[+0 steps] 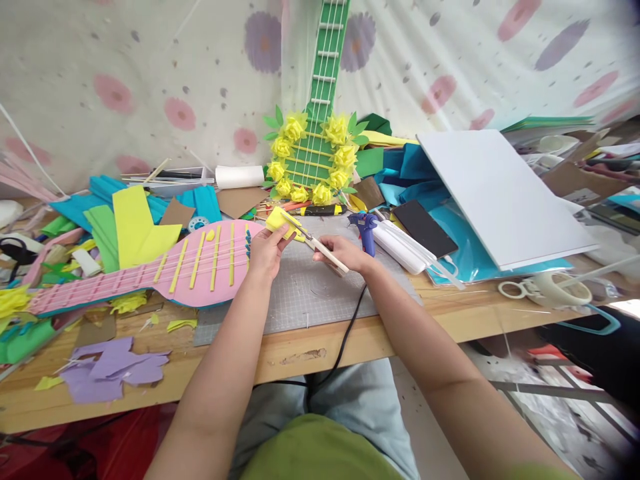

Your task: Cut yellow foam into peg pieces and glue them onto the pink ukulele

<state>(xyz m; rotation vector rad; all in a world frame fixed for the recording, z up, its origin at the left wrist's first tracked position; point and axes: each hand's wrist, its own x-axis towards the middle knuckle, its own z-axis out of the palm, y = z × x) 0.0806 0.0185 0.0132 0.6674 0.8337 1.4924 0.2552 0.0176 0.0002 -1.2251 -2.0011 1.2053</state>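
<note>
My left hand (pixel 265 252) is closed on a small piece of yellow foam (pixel 280 223), held just above the grey cutting mat (pixel 320 293). My right hand (pixel 345 253) grips a pair of scissors with pale handles (pixel 320 248), its blades reaching into the yellow foam. A pink foam guitar (pixel 150 273) with yellow frets lies on the table just left of my left hand. A blue glue gun (pixel 365 228) stands right behind my right hand, its black cord (pixel 345 340) running off the table edge.
A green foam guitar ringed with yellow flowers (pixel 313 157) leans on the cloth backdrop. Coloured foam sheets (pixel 130 223) and purple scraps (pixel 110 367) litter the left. A white board (pixel 500 193), a black phone (pixel 424 228), white glue sticks (pixel 403 245) and tape rolls (pixel 550 290) lie on the right.
</note>
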